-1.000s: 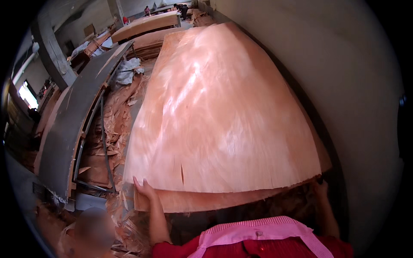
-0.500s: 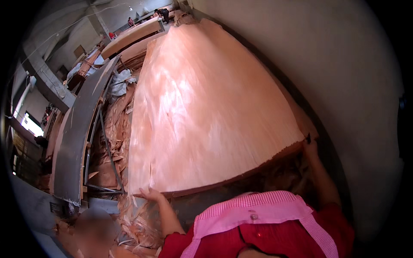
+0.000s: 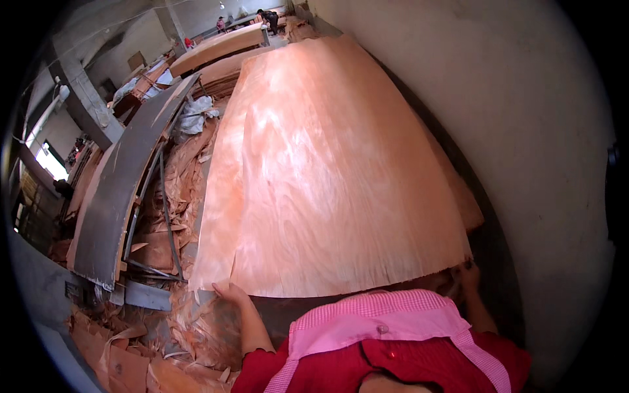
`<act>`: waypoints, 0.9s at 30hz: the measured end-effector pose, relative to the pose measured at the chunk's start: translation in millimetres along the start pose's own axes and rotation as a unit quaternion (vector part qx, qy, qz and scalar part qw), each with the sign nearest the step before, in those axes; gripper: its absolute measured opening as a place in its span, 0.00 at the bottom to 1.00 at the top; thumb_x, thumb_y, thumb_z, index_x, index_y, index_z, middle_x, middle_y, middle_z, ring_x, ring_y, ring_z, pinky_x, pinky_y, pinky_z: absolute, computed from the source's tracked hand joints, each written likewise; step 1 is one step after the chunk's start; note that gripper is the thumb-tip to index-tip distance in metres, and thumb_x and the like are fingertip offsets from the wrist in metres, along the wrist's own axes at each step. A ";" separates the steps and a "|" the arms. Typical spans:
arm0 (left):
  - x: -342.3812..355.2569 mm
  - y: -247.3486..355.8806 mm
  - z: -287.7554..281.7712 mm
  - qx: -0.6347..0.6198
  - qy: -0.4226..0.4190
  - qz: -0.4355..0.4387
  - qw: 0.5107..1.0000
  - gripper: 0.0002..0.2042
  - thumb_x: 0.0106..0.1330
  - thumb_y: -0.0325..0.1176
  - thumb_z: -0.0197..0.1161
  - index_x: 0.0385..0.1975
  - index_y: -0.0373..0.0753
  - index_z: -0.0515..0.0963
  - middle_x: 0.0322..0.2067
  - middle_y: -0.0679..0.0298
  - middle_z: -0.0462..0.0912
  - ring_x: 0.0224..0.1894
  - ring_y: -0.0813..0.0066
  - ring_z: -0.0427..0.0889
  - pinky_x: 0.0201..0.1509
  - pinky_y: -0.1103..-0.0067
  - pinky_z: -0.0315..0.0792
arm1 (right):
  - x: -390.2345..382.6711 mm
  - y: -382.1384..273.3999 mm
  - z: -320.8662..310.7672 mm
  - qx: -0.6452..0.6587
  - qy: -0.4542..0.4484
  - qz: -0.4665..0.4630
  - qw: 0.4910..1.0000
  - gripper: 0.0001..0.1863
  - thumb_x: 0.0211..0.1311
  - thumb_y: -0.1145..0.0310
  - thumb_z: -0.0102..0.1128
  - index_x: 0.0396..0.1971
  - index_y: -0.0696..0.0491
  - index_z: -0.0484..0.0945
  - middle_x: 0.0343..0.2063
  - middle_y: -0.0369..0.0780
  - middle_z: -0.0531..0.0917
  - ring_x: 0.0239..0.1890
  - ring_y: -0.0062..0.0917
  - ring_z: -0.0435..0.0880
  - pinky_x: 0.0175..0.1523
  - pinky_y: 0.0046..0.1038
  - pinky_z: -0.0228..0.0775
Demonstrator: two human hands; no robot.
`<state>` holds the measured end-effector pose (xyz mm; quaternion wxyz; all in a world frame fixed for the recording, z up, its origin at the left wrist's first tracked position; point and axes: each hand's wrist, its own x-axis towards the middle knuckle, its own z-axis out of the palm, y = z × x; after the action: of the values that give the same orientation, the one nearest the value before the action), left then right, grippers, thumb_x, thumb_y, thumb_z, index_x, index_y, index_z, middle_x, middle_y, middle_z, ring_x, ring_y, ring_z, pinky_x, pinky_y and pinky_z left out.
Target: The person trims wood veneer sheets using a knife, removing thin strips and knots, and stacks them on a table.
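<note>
A large thin sheet of reddish-tan wood veneer [image 3: 327,170] stretches away from me over a stack of similar sheets, its near edge ragged at the right. My left hand [image 3: 229,292] pinches the sheet at its near left part, beside a lengthwise seam or split. At the near right corner, my right hand [image 3: 468,272] grips the edge with its fingers curled, partly hidden in shadow. Under the right side, the edge of a lower veneer sheet [image 3: 468,203] sticks out.
A bare wall [image 3: 511,111] runs close along the right. On the left stands a long dark-topped table [image 3: 128,177] on a metal frame. Torn veneer scraps [image 3: 187,177] litter the floor between. A veneer stack [image 3: 219,49] and a bending person [image 3: 269,19] are far off.
The sheet's near right corner and my right hand have come toward me, and the sheet lies flatter. My left hand still pinches the left part. A blurred shape at lower left has gone.
</note>
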<state>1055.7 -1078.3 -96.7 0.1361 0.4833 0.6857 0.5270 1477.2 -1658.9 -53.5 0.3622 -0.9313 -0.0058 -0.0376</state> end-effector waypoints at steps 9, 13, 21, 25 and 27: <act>44.9 6.2 78.7 0.003 0.002 0.008 1.000 0.32 0.45 0.21 0.61 0.55 0.34 0.59 0.52 0.45 0.63 0.54 0.52 0.65 0.57 0.69 0.61 | 83.2 -65.1 62.0 0.003 -0.014 -0.061 0.998 0.19 0.53 0.60 0.54 0.41 0.57 0.73 0.35 0.48 0.79 0.39 0.40 0.77 0.43 0.33 0.67; 36.6 -23.3 65.2 0.134 -0.031 0.013 0.990 0.33 0.44 0.22 0.62 0.55 0.31 0.58 0.52 0.46 0.64 0.52 0.52 0.67 0.56 0.71 0.62 | 66.2 -46.7 56.3 -0.072 0.002 -0.028 0.997 0.18 0.54 0.62 0.53 0.40 0.58 0.73 0.36 0.49 0.78 0.41 0.41 0.76 0.44 0.33 0.67; 42.8 -48.1 105.2 0.085 -0.124 -0.015 0.988 0.36 0.42 0.19 0.59 0.56 0.30 0.54 0.50 0.47 0.66 0.48 0.60 0.70 0.51 0.75 0.65 | 93.3 -22.8 66.0 0.006 0.000 -0.011 1.000 0.19 0.55 0.62 0.53 0.43 0.58 0.71 0.37 0.50 0.77 0.41 0.40 0.76 0.44 0.32 0.67; 63.1 -73.3 79.3 0.050 -0.167 -0.078 0.982 0.36 0.44 0.18 0.58 0.57 0.30 0.53 0.51 0.48 0.64 0.49 0.61 0.69 0.50 0.74 0.66 | 67.5 -47.9 73.5 -0.071 -0.005 -0.014 0.997 0.19 0.54 0.59 0.53 0.41 0.57 0.73 0.35 0.49 0.78 0.39 0.41 0.77 0.43 0.33 0.67; 31.4 -59.9 87.8 -0.002 -0.177 -0.121 0.977 0.35 0.45 0.18 0.58 0.57 0.30 0.53 0.53 0.49 0.61 0.51 0.60 0.67 0.53 0.73 0.64 | 68.1 -13.5 71.2 -0.105 0.012 -0.033 0.994 0.19 0.55 0.57 0.52 0.41 0.56 0.73 0.35 0.48 0.78 0.38 0.41 0.77 0.43 0.33 0.67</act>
<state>1070.1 -999.7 -173.5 0.3192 0.4819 0.7034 0.4136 1549.2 -1602.0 -91.6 0.2614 -0.9629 -0.0287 -0.0608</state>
